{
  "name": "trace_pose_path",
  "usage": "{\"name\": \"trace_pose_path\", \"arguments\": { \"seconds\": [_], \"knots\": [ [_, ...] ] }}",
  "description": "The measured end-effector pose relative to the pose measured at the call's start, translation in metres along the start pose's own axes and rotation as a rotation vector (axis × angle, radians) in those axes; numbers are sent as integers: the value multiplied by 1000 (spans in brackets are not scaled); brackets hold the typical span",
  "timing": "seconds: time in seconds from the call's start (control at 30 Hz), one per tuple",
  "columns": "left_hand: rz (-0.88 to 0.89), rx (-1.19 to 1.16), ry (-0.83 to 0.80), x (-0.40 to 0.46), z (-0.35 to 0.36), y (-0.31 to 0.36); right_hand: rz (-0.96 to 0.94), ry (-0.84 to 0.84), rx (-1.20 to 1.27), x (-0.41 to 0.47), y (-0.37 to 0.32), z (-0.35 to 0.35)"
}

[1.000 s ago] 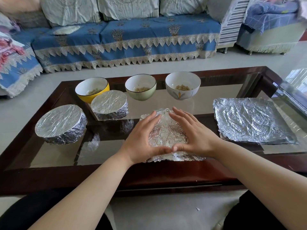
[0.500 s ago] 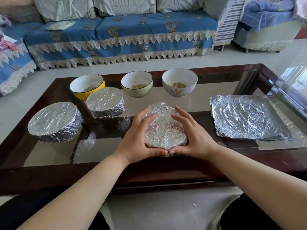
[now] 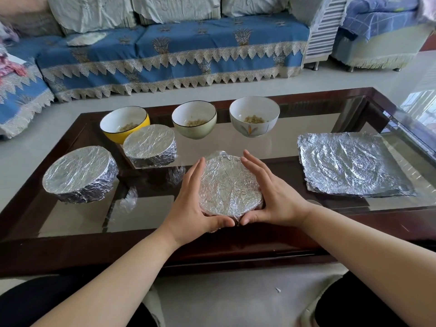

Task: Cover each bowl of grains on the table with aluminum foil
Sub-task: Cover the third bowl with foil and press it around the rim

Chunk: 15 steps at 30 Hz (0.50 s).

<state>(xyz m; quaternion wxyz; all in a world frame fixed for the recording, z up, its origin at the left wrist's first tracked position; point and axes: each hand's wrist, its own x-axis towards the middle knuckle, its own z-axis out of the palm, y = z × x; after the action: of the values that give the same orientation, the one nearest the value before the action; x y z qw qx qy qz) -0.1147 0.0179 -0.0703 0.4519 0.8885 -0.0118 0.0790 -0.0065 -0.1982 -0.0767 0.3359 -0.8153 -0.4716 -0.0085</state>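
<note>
I have both hands on the third bowl [image 3: 230, 185] at the front middle of the desk [image 3: 70, 232]: my left hand [image 3: 191, 204] and right hand [image 3: 271, 197] cup its sides with fingers extended against the foil and thumbs nearly meeting at the near rim, moulding the sheet down. By my reckoning the job is about half finished. Two foil-covered bowls stand to the left, the larger one [image 3: 80, 174] nearer the edge and the smaller one [image 3: 149, 145] behind it. Three bowls of grain wait uncovered in the back row: yellow [image 3: 125, 123], pale green [image 3: 194, 120] and white with a leaf pattern [image 3: 254, 119]. A stack of foil sheets [image 3: 351, 164] lies flat to my right, well apart from the bowls; I cannot count how many. The desk is dark wood with reflective glass panels. Beyond it a blue sofa with lace-trimmed covers [image 3: 174, 55] runs along a pale tiled floor [image 3: 368, 79].
</note>
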Motion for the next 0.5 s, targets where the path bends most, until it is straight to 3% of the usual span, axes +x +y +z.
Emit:
{"name": "trace_pose_path", "arguments": {
  "seconds": [0.2, 0.27, 0.37, 0.5],
  "knots": [
    [-143, -123, 75, 8, -6, 12, 58, -65, -1, -3, -1, -4],
    [-172, 21, 140, 18, -14, 15, 73, -78, 2, -2, -2, -5],
    [-17, 284, 220, 35, -21, 16, 61, -88, 8, -1, -2, -7],
    [-29, 183, 33, 48, -18, 24, 81, -95, 1, -2, -1, -7]
  ]
}}
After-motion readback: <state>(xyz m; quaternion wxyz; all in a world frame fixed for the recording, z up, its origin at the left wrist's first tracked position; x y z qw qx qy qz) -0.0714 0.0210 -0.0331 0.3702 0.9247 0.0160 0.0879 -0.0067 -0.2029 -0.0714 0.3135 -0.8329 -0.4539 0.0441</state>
